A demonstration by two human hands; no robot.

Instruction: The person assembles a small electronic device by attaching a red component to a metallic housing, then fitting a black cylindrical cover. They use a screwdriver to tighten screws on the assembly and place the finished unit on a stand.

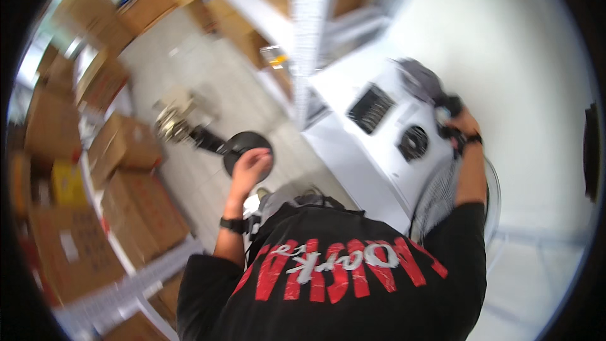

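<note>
Roughly, as the blur allowed: right hand (465,125) at the far side of the white worktop (344,82), fingers bent about a dark object (449,108); whether the grip was firm, could not tell. That object sat at the worktop's edge by the pale wall. Looked stiff and light, likely smooth enough to slip; best hold judged to be around its body, thumb opposing fingers, no hard squeeze in case of thin parts. Just beyond it, a grey bundle (420,81), soft-looking, probably limp in the hand. Nearer the body, a round dark piece (413,143), and beside that a dark rectangular tray (371,108) with ribbed rows inside, contents too blurred to name. Wire guard (435,202) by the right forearm: springy, I judged, better taken by the rim. Left hand (251,167) lay over a black disc (243,144), fingers half curled; contact uncertain. A dark stem (207,141) ran from the disc toward shiny metalwork (172,124), likely the heavier end. Farther left, cardboard boxes (142,215) on shelving, contents hidden; ahead, a clear pack (276,57) showing something yellow.
</note>
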